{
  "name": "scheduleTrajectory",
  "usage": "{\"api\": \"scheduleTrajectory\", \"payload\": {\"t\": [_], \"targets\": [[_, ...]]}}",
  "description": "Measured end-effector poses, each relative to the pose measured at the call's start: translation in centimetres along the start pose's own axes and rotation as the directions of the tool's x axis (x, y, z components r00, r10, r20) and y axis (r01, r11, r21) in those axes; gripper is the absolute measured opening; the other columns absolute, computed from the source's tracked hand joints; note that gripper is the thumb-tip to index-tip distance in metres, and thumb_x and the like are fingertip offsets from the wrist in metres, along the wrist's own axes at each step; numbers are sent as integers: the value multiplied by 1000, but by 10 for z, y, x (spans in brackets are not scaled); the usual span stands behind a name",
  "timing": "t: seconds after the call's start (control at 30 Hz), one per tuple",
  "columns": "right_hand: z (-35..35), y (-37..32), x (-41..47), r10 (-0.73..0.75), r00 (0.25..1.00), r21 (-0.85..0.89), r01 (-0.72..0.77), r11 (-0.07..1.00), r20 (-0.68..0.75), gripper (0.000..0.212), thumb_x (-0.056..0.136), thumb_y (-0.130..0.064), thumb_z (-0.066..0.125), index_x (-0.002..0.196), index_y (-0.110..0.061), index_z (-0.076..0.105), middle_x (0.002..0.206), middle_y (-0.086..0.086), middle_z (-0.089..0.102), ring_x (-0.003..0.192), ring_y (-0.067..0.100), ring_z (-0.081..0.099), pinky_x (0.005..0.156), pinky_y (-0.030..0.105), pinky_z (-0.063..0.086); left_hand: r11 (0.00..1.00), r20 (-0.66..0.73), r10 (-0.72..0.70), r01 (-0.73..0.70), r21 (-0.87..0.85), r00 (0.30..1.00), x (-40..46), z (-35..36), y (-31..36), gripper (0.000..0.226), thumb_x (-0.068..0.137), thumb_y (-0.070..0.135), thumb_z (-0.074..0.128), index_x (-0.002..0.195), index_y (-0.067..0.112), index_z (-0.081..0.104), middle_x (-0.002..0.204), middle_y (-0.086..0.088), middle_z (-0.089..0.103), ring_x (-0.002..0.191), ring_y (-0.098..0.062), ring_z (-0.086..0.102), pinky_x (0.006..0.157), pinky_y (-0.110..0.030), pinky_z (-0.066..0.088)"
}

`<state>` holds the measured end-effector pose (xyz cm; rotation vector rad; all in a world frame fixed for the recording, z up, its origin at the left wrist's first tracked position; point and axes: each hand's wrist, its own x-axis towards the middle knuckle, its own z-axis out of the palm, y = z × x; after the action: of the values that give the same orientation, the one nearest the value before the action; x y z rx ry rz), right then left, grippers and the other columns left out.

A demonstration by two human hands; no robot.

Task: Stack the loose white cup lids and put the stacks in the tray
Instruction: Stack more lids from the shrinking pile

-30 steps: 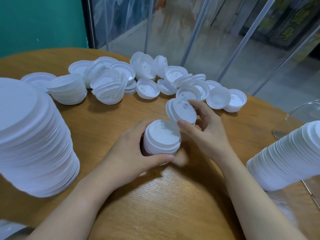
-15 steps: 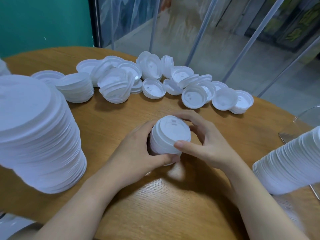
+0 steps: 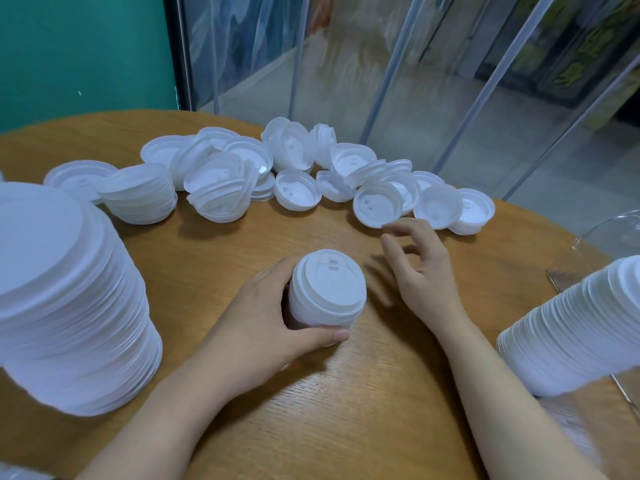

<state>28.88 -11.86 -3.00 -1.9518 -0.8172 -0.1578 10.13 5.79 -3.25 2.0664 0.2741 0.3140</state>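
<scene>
My left hand (image 3: 263,317) grips a short stack of white cup lids (image 3: 327,289) standing on the round wooden table (image 3: 363,403). My right hand (image 3: 420,271) is off the stack, empty, with loosely curled fingers stretched toward the loose lids. Its fingertips lie just short of one upturned loose lid (image 3: 377,204). Several loose white lids (image 3: 294,168) lie scattered in a band across the far side of the table, some tilted, some nested. A clear tray (image 3: 623,389) at the right edge holds a long stack of lids (image 3: 588,337) lying on its side.
A tall, wide stack of white lids (image 3: 65,303) stands at the near left. A smaller stack (image 3: 142,195) sits behind it. A clear curved plastic piece (image 3: 609,226) shows at the far right. Glass panels and a teal wall lie beyond the table.
My right hand set its lid onto the stack held in my left hand, then let go and moved away toward the loose lids. The stack stayed where it was.
</scene>
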Motion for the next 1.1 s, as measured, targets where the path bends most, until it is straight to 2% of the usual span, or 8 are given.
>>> {"api": "scheduleTrajectory", "payload": {"t": [0.07, 0.13, 0.3, 0.47, 0.57, 0.8, 0.97, 1.1], "targets": [[3, 24, 10, -73, 992, -285, 42, 958, -100, 31, 91, -31, 72, 118, -16, 70, 131, 4, 58, 128, 26, 51, 102, 32, 47, 1000, 0, -1, 1, 0, 1000, 1, 0, 0, 81, 58, 62, 92, 129, 55, 55, 126, 33, 61, 123, 6, 53, 106, -29, 45], [7, 32, 22, -143, 976, -453, 56, 890, -162, 46, 84, -39, 73, 123, -16, 69, 143, 8, 53, 138, 35, 41, 115, 46, 35, 1000, 7, -4, 4, -4, 1000, 2, 0, 1, 81, 57, 61, 92, 129, 55, 55, 125, 33, 62, 123, 6, 54, 105, -29, 45], [18, 31, 40, -98, 995, -590, 99, 801, 33, 63, 83, -52, 77, 136, -23, 59, 159, 1, 42, 154, 29, 21, 119, 46, 24, 1000, 6, -3, 2, 7, 1000, 4, 0, 2, 78, 59, 58, 94, 128, 54, 56, 123, 32, 63, 121, 5, 55, 104, -29, 46], [24, 36, 49, 2, 999, -573, 29, 819, 53, 62, 88, -52, 72, 140, -23, 55, 150, -7, 50, 149, 22, 34, 115, 42, 28, 1000, 3, 27, -27, -6, 1000, 3, 1, 2, 79, 57, 65, 89, 127, 55, 55, 124, 33, 62, 122, 4, 55, 106, -33, 46], [23, 41, 49, -69, 998, -549, 66, 833, 16, 43, 89, -39, 75, 125, -21, 62, 127, -6, 61, 128, 21, 51, 104, 38, 33, 999, -1, 34, -34, 2, 999, 2, -1, 0, 78, 59, 61, 92, 128, 54, 55, 124, 35, 61, 122, 6, 54, 106, -30, 45], [19, 39, 46, -252, 966, -444, 200, 873, -61, 7, 95, -18, 67, 101, -16, 69, 105, -3, 69, 101, 23, 63, 90, 34, 40, 999, 4, 34, -34, 0, 999, 4, -1, 0, 78, 57, 65, 89, 126, 58, 54, 125, 35, 62, 123, 4, 55, 105, -32, 46], [21, 24, 39, -249, 955, -171, 222, 960, -158, 15, 99, -23, 62, 101, -10, 68, 95, -1, 68, 90, 20, 64, 85, 32, 51, 999, 0, 38, -38, 4, 999, 3, -1, 1, 76, 61, 56, 93, 127, 54, 57, 125, 34, 62, 123, 5, 55, 105, -30, 45], [23, 25, 37, -225, 970, -166, 208, 964, -94, 9, 97, -22, 68, 95, -13, 68, 94, -3, 67, 93, 19, 61, 87, 28, 47, 999, 2, 36, -36, 15, 999, 2, -1, 1, 75, 61, 56, 93, 127, 53, 57, 124, 33, 63, 123, 5, 55, 103, -27, 44]]}}
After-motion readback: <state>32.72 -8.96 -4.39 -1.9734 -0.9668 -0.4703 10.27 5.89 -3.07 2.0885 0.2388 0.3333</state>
